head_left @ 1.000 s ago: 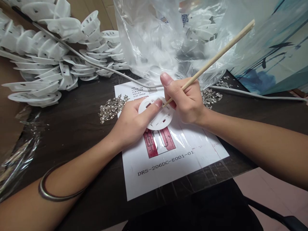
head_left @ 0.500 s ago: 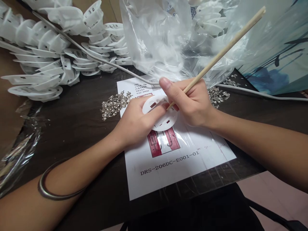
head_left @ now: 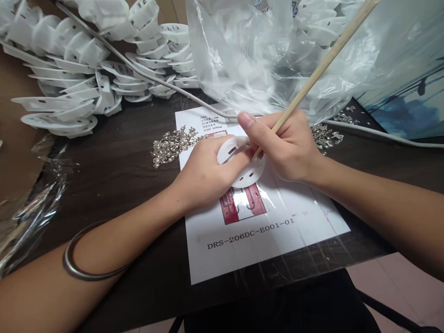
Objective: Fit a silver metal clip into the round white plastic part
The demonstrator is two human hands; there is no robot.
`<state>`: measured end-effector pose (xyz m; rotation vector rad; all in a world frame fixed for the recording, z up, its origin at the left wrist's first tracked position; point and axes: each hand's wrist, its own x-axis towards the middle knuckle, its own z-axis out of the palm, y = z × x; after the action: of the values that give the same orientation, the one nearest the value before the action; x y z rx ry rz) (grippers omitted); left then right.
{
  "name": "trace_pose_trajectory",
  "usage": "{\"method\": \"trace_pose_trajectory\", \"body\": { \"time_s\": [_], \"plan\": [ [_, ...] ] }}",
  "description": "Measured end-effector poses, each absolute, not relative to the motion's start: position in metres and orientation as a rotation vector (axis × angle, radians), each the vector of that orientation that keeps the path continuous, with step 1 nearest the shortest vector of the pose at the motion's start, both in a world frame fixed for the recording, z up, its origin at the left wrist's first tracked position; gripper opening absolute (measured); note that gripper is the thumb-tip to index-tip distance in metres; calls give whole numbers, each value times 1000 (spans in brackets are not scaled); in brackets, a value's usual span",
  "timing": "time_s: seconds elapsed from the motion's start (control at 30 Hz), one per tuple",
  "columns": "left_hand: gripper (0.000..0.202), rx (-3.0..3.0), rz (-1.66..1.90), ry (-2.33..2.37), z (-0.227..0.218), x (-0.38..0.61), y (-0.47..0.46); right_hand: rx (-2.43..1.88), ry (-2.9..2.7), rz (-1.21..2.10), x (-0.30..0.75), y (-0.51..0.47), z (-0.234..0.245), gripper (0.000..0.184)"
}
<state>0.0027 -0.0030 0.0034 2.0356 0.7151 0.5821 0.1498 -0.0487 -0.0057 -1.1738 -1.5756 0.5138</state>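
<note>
Fingers (head_left: 236, 164) of the left hand (head_left: 204, 173) are clamped on the rim of a white disc (head_left: 244, 173), the thumb lying across its top face. Fingers (head_left: 255, 129) of the right hand (head_left: 289, 148) are closed round a wooden stick (head_left: 312, 78) in a pen-like grip; its lower tip meets the disc near the middle, and its upper end rises to the right, out past the top edge. The disc is held low over the red diagram on a printed sheet (head_left: 263, 240), which lies flat on the dark bench (head_left: 111, 171) under clear film.

Surroundings: one heap of small metal clips (head_left: 171, 145) lies just left of the sheet and a second heap (head_left: 326, 136) sits behind the right hand, partly hidden by it. A crumpled clear plastic bag (head_left: 249, 60) stands behind both hands. Rows of stacked white parts (head_left: 79, 78) fill the far left, crossed by a grey cable (head_left: 138, 74).

Pose: both forearms converge from the lower corners, with the wrists low; the left forearm carries a metal bangle (head_left: 86, 273).

Materials: the disc is smooth, round moulded plastic with rectangular slots; the stick is pale, straight and slender.
</note>
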Motion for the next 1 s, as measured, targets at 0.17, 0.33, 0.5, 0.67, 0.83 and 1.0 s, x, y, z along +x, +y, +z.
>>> {"method": "trace_pose_trajectory", "body": {
  "time_s": [0.17,0.33,0.5,0.67,0.83,1.0],
  "plan": [
    [23,2048,560,775,4,3,-4,-1204,-1600,531,151,-48,-5,56],
    [22,2076,549,782,3,3,-4,-1218,-1628,565,153,-47,-6,55],
    [23,2063,536,825,2,3,-4,-1172,-1649,609,155,-46,-6,58],
    [24,2062,532,848,2,4,-5,-1146,-1681,620,155,-44,-6,61],
    [25,2083,517,862,2,5,-5,-1163,-1729,617,156,-45,-3,58],
    [24,2103,538,851,1,5,-4,-1196,-1763,585,156,-46,-2,56]
  ]
}}
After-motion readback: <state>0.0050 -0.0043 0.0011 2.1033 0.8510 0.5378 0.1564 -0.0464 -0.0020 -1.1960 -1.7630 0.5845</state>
